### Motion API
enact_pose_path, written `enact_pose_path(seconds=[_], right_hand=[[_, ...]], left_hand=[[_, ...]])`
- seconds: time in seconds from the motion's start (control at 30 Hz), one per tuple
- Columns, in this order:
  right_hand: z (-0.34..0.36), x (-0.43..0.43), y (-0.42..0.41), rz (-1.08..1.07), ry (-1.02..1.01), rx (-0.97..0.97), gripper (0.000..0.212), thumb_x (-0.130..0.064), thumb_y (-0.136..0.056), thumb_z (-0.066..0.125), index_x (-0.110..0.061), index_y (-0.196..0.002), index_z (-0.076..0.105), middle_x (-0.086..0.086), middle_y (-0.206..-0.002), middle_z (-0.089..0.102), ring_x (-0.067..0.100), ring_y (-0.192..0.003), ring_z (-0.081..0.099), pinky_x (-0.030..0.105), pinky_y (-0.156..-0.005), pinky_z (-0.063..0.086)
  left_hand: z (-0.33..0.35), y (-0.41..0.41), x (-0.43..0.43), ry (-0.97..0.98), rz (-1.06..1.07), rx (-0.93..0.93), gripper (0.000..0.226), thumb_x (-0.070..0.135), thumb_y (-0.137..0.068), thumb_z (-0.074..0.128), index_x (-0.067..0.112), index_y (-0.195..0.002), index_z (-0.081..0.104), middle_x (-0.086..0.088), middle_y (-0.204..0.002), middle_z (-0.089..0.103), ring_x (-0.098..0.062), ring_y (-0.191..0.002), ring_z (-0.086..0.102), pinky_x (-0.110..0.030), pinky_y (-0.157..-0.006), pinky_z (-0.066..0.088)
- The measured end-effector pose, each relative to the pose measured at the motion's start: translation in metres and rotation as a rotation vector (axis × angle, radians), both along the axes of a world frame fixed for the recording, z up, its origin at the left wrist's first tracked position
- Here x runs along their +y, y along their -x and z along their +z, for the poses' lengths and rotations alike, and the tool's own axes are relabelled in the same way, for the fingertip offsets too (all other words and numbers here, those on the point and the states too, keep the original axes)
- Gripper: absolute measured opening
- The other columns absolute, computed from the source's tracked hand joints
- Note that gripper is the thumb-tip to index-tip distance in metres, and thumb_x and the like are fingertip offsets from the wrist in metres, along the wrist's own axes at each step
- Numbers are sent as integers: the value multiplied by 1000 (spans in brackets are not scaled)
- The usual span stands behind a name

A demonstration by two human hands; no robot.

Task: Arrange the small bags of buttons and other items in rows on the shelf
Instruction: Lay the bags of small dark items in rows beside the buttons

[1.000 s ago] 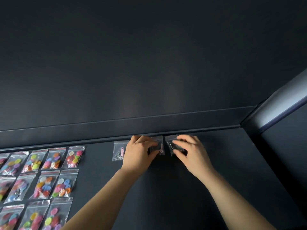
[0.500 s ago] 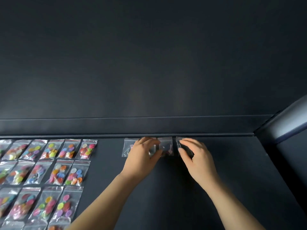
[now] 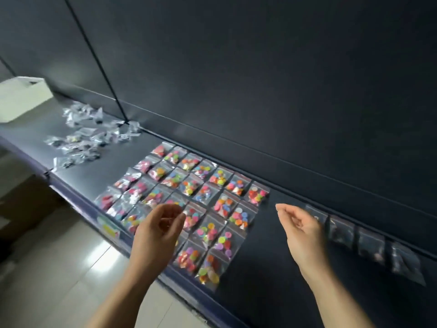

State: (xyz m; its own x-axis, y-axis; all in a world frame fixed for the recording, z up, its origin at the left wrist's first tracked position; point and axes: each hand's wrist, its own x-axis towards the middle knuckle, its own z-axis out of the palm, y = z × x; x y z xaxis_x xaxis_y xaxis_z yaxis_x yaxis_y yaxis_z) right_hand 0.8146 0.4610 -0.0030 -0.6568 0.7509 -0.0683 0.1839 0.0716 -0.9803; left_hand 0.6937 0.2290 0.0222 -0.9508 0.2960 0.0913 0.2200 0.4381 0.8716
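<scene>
Both hands hover above the dark shelf (image 3: 272, 275) with nothing in them. The left hand (image 3: 159, 230) is palm-up, its fingers (image 3: 176, 210) loosely curled and released. They hang over the near edge of the grid of button bags (image 3: 203, 192), and I cannot tell whether they touch any bag below. The grid spreads from the left hand toward twelve and one o'clock: clear zip bags of bright buttons laid flat, edge to edge, in slanted rows running to the back of the shelf.

The right hand (image 3: 301, 229) is likewise released, fingers (image 3: 285, 210) softly bent and gripping nothing. It is held apart from the grid, which lies at its nine o'clock. Just behind it, toward three and four o'clock, a row of darker bags (image 3: 369, 241) runs along the back edge of the shelf; the nearest bag is partly hidden by the hand, and their contents are too blurred to name.

Well away at ten o'clock from the left hand, a loose pile of clear bags (image 3: 85, 138) lies unsorted, with a white box (image 3: 22, 98) beyond it at the shelf's far end. A glossy tiled floor (image 3: 59, 268) shows below at seven o'clock.
</scene>
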Motion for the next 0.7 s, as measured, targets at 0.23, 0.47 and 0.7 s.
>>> enact_pose_path(seconds=[0.23,0.47,0.7], right_hand=[[19,-127,108,173,-53,-9,14,-25,-94,58,-23,-103,70,-14,-99,68,-2,-94,61,13,-71,44],[27,-265,212,226,-28,13,13,-26,-94,58,-26,-102,69,-13,-96,68,2,-90,61,17,-70,46],[31,-334,286,245,-25,-44,12,-23,-94,58,-25,-98,69,-15,-82,64,7,-82,60,22,-72,50]], left_hand=[[3,60,-155,-103,235,15,10,12,-85,69,22,-85,66,8,-74,69,-3,-65,63,-9,-56,44],[14,136,-310,-43,334,73,6,12,-85,68,18,-86,66,3,-74,69,-4,-69,62,-9,-55,43],[14,218,-372,-7,333,22,5,19,-88,66,20,-93,65,6,-81,68,1,-69,61,-11,-55,47]])
